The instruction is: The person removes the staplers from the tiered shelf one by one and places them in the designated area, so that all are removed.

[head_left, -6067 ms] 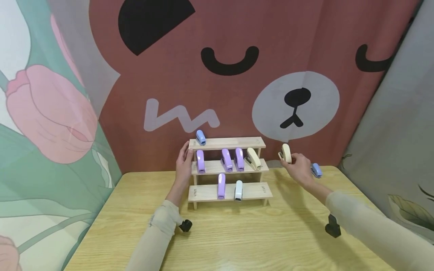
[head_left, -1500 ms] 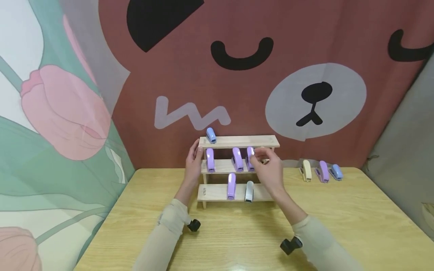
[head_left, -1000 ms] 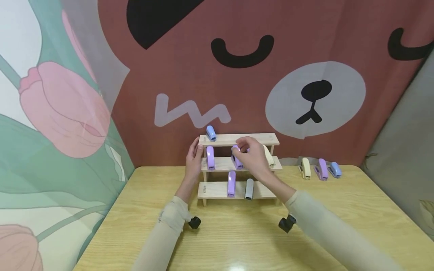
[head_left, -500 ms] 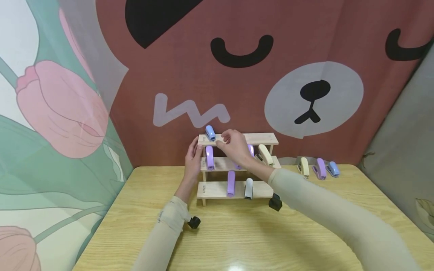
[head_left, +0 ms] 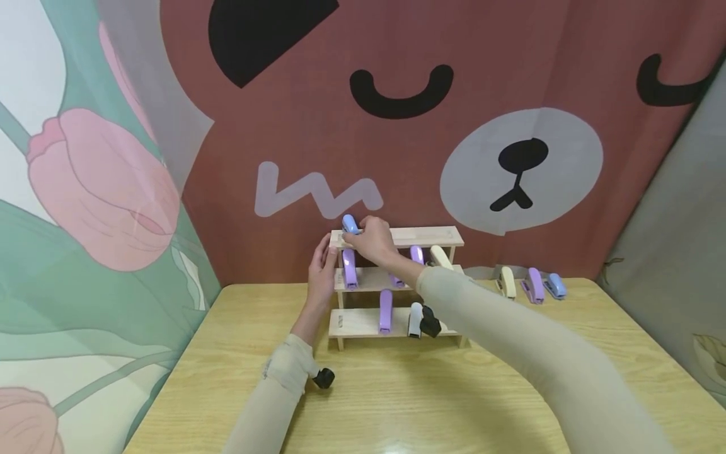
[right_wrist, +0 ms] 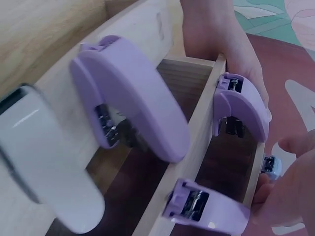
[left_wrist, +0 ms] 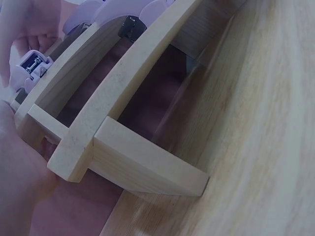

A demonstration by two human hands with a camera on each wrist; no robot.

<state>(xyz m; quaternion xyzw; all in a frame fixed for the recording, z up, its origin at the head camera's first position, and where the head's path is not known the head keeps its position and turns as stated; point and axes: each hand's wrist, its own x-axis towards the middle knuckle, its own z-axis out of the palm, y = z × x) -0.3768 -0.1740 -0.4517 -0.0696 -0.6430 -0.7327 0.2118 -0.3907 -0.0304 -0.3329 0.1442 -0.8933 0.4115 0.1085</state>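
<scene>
The blue stapler (head_left: 350, 223) sits against the right hand (head_left: 374, 242), whether pinched I cannot tell; top shelf (head_left: 425, 236) extends rightward; left hand (head_left: 321, 274) grips wooden rack (head_left: 360, 322) by its left edge

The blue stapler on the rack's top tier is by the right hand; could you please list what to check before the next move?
1. Rack held at its left end by left hand: ok.
2. Right hand at blue stapler: ok.
3. Firm grip on that stapler: cannot tell.
4. Middle tier fully visible in head view: not ok, forearm covers part.
5. White stapler on bottom tier: ok.
</scene>
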